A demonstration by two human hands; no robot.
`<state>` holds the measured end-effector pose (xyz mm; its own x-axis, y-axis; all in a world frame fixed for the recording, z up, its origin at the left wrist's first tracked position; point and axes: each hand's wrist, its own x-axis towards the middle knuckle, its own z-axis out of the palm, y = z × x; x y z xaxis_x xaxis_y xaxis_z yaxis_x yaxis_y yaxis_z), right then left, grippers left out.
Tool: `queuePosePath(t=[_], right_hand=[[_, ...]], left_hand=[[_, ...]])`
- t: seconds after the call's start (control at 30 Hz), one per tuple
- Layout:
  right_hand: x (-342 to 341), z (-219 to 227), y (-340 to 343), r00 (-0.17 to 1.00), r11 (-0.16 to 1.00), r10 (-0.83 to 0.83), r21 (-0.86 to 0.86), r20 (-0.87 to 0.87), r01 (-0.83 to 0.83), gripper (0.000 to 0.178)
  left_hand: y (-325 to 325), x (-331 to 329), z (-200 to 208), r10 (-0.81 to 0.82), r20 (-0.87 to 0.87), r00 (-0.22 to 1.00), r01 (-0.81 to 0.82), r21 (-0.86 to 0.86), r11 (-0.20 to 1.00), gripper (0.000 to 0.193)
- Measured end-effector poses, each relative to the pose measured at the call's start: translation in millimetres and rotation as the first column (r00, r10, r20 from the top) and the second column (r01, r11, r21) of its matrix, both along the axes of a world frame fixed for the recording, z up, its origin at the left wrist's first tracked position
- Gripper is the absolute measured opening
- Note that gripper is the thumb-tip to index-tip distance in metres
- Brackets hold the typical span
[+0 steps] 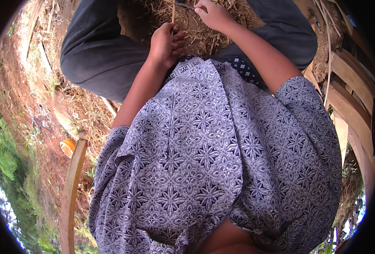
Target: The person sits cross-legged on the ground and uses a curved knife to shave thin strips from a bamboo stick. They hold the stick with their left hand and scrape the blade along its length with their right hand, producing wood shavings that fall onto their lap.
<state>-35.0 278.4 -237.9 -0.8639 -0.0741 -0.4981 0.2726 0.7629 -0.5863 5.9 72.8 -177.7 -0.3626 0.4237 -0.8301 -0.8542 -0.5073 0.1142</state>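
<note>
Presently, thin stick (173,16) is between my L fingers (178,37): pale tan, narrow, approx. upright in view, w/ its top cut off by the upper edge. My L hand (163,45) is closed around the lower part, thumb near the top of the fist. My R hand (215,16) grips a slim dark blade (185,5), fingers bent tight; its far end is at the stick, but I cannot tell if they touch. Under both hands, pale shavings (198,40) lie on brown soil. On either side are my knees in dark trousers (98,63), then my patterned grey-blue shirt (187,148). Further out: L side, a wooden post (71,194) beside a small orange object (67,147); R side, stacked boards (351,103).
</note>
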Motion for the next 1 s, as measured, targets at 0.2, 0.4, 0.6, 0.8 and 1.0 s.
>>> queuePosePath(t=[0.2, 0.4, 0.6, 0.8, 1.0], right_hand=[[3.0, 50.4, -11.3, 0.995, 0.976, 0.085, -0.203, 0.046, -0.074, 0.022], [-1.0, 72.6, -23.0, 0.983, 0.984, 0.162, -0.095, 0.085, -0.154, 0.027], [-4.5, 45.4, -25.6, 0.994, 0.995, 0.098, 0.032, 0.043, -0.099, 0.025], [-18.3, 4.5, -20.1, 0.999, 1.000, 0.019, 0.012, 0.050, -0.019, 0.027], [-3.5, 50.0, -16.7, 0.990, 0.965, 0.138, -0.222, -0.030, -0.141, 0.023]], left_hand=[[3.8, 1.5, 3.5, -0.060, -0.028, 0.998, 0.057, -0.102, 0.993, 0.021], [4.1, 1.9, 2.8, -0.048, -0.013, 0.999, 0.046, -0.107, 0.993, 0.020], [10.7, 2.0, 2.7, -0.083, -0.036, 0.996, 0.079, -0.108, 0.991, 0.019], [11.3, 2.7, 1.5, -0.050, -0.028, 0.998, 0.047, -0.096, 0.994, 0.020], [13.4, 4.9, 3.8, -0.059, -0.061, 0.996, 0.052, -0.097, 0.994, 0.019]])
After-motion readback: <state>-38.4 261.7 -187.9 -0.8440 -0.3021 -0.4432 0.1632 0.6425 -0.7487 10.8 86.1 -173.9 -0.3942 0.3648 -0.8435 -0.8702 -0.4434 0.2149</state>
